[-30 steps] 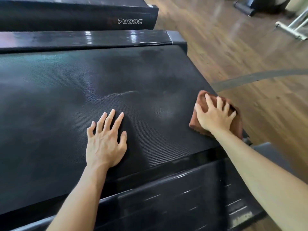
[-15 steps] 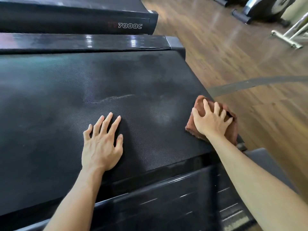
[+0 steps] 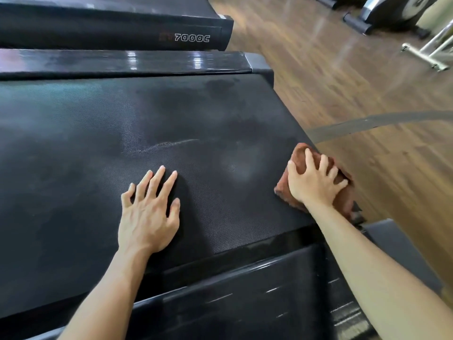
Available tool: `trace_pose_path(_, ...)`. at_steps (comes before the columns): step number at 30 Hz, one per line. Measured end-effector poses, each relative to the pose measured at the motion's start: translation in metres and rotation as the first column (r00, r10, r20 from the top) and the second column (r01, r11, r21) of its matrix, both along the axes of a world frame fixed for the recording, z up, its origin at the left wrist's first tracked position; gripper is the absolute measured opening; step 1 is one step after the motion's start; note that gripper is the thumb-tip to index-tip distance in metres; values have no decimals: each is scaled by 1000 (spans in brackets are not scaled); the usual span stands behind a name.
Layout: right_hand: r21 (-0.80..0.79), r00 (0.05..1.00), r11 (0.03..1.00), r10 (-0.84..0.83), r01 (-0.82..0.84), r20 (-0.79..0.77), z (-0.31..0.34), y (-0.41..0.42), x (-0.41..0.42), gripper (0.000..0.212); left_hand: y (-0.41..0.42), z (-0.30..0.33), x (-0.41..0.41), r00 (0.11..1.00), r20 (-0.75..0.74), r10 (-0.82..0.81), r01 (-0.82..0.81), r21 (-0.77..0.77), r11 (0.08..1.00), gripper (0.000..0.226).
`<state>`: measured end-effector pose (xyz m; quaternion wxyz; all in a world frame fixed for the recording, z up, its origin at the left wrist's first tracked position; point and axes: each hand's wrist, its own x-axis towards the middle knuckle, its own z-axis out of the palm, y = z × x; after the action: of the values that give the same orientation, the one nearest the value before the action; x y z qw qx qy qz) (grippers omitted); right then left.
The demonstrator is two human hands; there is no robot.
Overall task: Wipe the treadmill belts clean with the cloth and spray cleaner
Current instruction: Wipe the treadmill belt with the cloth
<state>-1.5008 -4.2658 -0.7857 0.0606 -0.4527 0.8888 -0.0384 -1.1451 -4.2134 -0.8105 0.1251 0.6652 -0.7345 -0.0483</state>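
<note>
A wide black treadmill belt [image 3: 98, 148] fills the left and middle of the view, with dull smears and a pale streak across it. My left hand [image 3: 149, 214] lies flat on the belt, fingers spread, holding nothing. At the belt's right end my right hand [image 3: 316, 182] presses down on a folded brown cloth [image 3: 343, 200], fingers curled over it. No spray bottle is in view.
A glossy black side rail [image 3: 122, 61] borders the belt's far edge, and a second treadmill marked 7000C [image 3: 191, 38] lies beyond it. Another rail [image 3: 245, 303] runs along the near side. Wooden floor [image 3: 367, 94] lies to the right, with exercise machines [image 3: 392, 13] at the top right.
My right hand and the cloth have shifted slightly left along the belt's right end. My left hand stays flat in about the same place. The camera has tilted a little.
</note>
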Motion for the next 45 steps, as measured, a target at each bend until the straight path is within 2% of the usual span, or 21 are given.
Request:
trace_pose_path(2,-5,998,999,-53,53,34,5,-20,-4,73,1,1,-1,1000,-1,-3,3,4,1000,65)
trace_pose_path(4,4,998,1000,-24,24,52,7,-18,3,74,-1,2,0,1000,-9,7,-7,0,1000,65)
trace_pose_path(8,107,999,993,53,-54,14,2,40,24,84,0,0,1,1000,-5,10,-10,-1,1000,65)
trace_pose_path(10,88,999,995,37,-38,8,-2,44,20,82,2,1,0,1000,-2,-1,1,3,1000,66)
trace_pose_path(13,41,996,995,-91,91,8,-1,10,3,78,1,1,1,1000,14,-5,5,3,1000,66)
trace_pose_path(16,21,962,969,-247,246,121,12,-17,-28,75,1,2,0,1000,4,5,-5,5,1000,66)
trace_pose_path(18,-10,944,954,-297,301,142,14,-20,-34,75,-1,3,-1,1000,-4,10,-10,9,1000,66)
trace_pose_path(25,44,988,987,-156,155,19,-4,37,-2,71,1,2,0,1000,6,3,-3,-6,1000,66)
trace_pose_path(30,11,963,968,-249,250,106,10,-14,-33,65,0,0,-2,1000,10,7,-7,-8,1000,66)
trace_pose_path(33,-1,994,994,-108,108,33,7,-41,-21,63,-2,0,-1,1000,11,7,-7,0,1000,65)
trace_pose_path(35,6,988,988,151,-151,5,3,-44,7,63,-1,0,-2,1000,14,8,-8,-4,1000,65)
trace_pose_path(37,15,906,906,422,-422,-23,-2,-23,38,63,-2,0,-1,1000,11,4,-4,2,1000,66)
trace_pose_path(39,-13,816,817,576,-577,-41,-4,19,55,61,-1,1,-1,1000,5,9,-9,2,1000,65)
trace_pose_path(41,-39,781,780,623,-624,-50,-8,59,48,58,0,1,-1,1000,7,15,-15,-6,1000,65)
trace_pose_path(42,-40,795,795,604,-606,-55,-8,65,38,58,0,1,-1,1000,0,20,-20,-11,1000,65)
trace_pose_path(45,-9,927,928,373,-374,-45,-8,29,10,54,-3,-1,-1,1000,2,7,-7,-9,1000,65)
